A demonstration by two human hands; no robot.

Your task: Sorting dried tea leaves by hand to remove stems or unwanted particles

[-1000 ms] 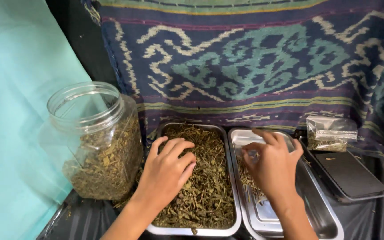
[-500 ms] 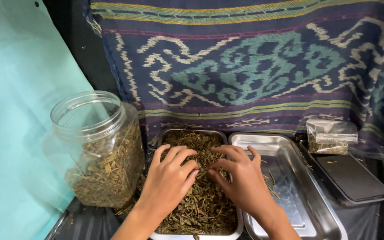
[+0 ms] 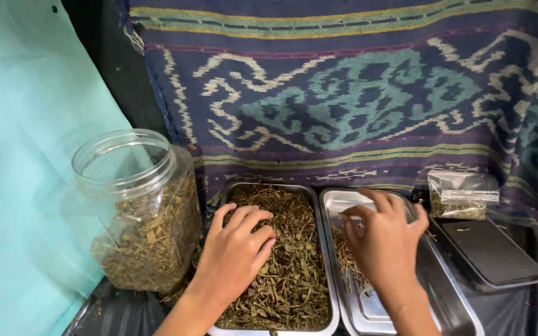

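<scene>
Right hand (image 3: 386,241) back over steel tray (image 3: 453,305), fingers curled on stems (image 3: 345,256); left hand (image 3: 236,252) flat on dried leaves (image 3: 291,249).

We have one camera only, worn on head. We look down and forward from close above worktop (image 3: 518,311). Left hand (image 3: 235,249) and right hand (image 3: 386,239) reach in from bottom edge. Patterned cloth (image 3: 356,93) fills top, straight ahead. Teal sheet (image 3: 26,155) fills left side.
</scene>
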